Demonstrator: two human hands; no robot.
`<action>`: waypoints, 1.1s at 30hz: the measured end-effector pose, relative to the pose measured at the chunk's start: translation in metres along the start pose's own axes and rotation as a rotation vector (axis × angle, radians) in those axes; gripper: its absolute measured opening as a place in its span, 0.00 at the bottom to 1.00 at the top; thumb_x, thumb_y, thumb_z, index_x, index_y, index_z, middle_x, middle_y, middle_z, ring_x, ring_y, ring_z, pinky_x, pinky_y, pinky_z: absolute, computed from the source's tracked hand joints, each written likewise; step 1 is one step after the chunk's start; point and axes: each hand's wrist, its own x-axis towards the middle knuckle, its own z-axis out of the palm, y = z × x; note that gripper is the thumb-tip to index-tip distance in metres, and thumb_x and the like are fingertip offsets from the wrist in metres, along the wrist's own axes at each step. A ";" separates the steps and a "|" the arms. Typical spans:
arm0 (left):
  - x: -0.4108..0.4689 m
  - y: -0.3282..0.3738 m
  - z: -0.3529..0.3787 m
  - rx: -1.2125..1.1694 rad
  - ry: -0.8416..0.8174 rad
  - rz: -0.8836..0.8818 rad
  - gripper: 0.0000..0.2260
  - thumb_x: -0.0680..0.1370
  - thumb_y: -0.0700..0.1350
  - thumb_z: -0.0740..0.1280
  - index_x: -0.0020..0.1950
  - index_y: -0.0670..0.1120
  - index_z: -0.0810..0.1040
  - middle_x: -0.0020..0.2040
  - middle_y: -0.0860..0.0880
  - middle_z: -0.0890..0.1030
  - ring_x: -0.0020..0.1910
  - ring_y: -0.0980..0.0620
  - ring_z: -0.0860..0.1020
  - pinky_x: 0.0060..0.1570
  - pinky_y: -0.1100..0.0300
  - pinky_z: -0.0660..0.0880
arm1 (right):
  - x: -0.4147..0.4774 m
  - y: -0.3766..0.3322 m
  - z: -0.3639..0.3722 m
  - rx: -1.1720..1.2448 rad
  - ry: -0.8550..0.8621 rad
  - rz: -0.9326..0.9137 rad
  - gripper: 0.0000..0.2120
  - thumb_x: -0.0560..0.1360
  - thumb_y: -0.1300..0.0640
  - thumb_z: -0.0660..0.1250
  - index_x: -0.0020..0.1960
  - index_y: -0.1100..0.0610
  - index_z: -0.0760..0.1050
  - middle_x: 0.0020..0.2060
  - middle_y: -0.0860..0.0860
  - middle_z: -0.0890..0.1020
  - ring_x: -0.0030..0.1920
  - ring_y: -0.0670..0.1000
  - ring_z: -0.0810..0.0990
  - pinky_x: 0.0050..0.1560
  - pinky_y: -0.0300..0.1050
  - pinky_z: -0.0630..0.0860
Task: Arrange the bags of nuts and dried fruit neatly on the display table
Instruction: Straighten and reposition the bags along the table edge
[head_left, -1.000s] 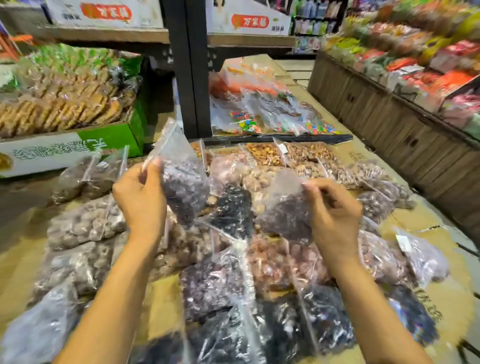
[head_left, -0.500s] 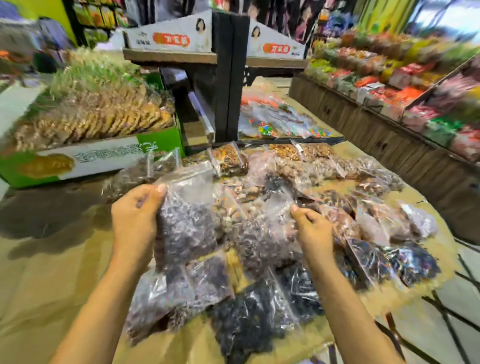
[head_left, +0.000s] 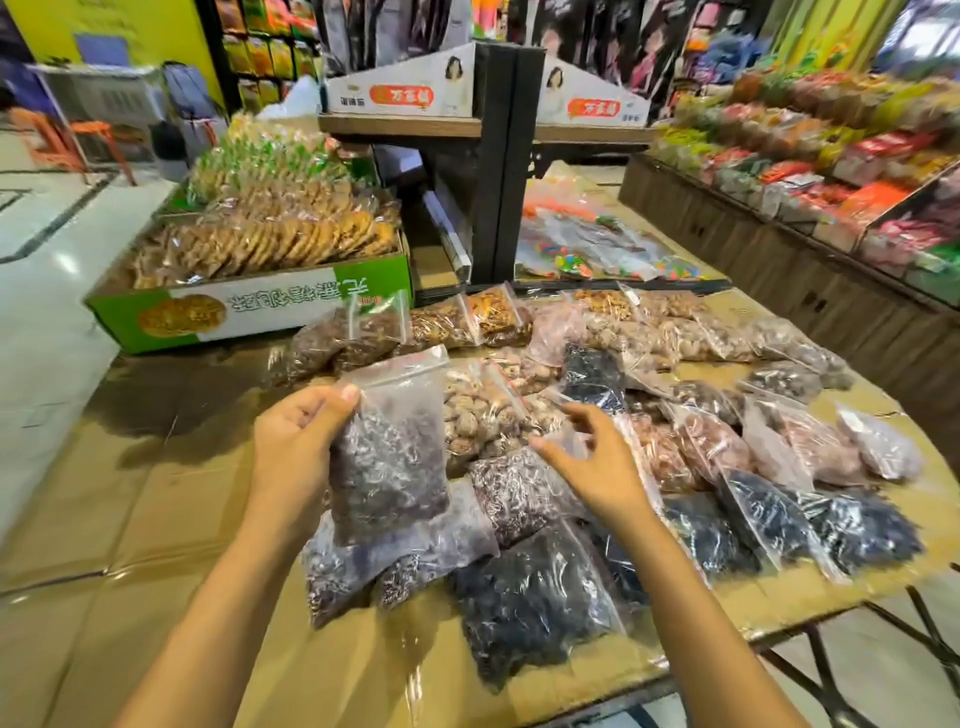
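Note:
My left hand (head_left: 298, 452) grips a clear zip bag of dark dried fruit (head_left: 389, 457) by its left edge and holds it upright above the cardboard-covered display table (head_left: 156, 519). My right hand (head_left: 589, 465) hovers with loosely spread fingers over the clear top of a purplish bag (head_left: 519, 493) that lies on the table; thumb and fingertips touch the plastic. Several more bags surround them: black fruit (head_left: 530, 597) in front, pale nuts (head_left: 478, 415) behind, brown nuts (head_left: 452, 325) along the back row.
A green-and-white carton of biscuits (head_left: 249, 306) stands at the back left. A black shelf post (head_left: 498, 182) rises behind the bags, with candy packs (head_left: 597, 249) beside it. A wooden snack counter (head_left: 779, 244) runs along the right. The table edge (head_left: 727, 649) is near right.
My right hand has lowered its bag onto the table and loosened its fingers. My left hand still holds its bag, now lower and nearer. My head has lifted, showing more of the shop.

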 end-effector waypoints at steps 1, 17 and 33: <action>-0.001 0.000 -0.001 0.003 -0.020 -0.016 0.16 0.74 0.45 0.69 0.38 0.31 0.73 0.32 0.43 0.71 0.32 0.49 0.68 0.33 0.58 0.65 | -0.009 -0.019 0.005 0.084 -0.156 -0.049 0.33 0.66 0.41 0.73 0.67 0.46 0.65 0.64 0.42 0.70 0.63 0.45 0.69 0.64 0.48 0.69; -0.008 -0.043 -0.049 0.401 -0.498 -0.257 0.14 0.72 0.60 0.64 0.46 0.51 0.76 0.36 0.59 0.79 0.34 0.66 0.75 0.35 0.70 0.70 | -0.077 -0.064 0.142 0.745 0.000 0.215 0.23 0.59 0.48 0.80 0.50 0.54 0.80 0.45 0.51 0.86 0.48 0.50 0.84 0.53 0.53 0.80; 0.048 -0.114 -0.146 0.814 -0.845 -0.256 0.38 0.68 0.71 0.58 0.72 0.50 0.64 0.68 0.46 0.72 0.64 0.49 0.70 0.60 0.57 0.67 | -0.121 -0.064 0.167 0.406 0.435 0.385 0.16 0.69 0.51 0.74 0.53 0.52 0.73 0.50 0.50 0.79 0.50 0.48 0.78 0.49 0.42 0.76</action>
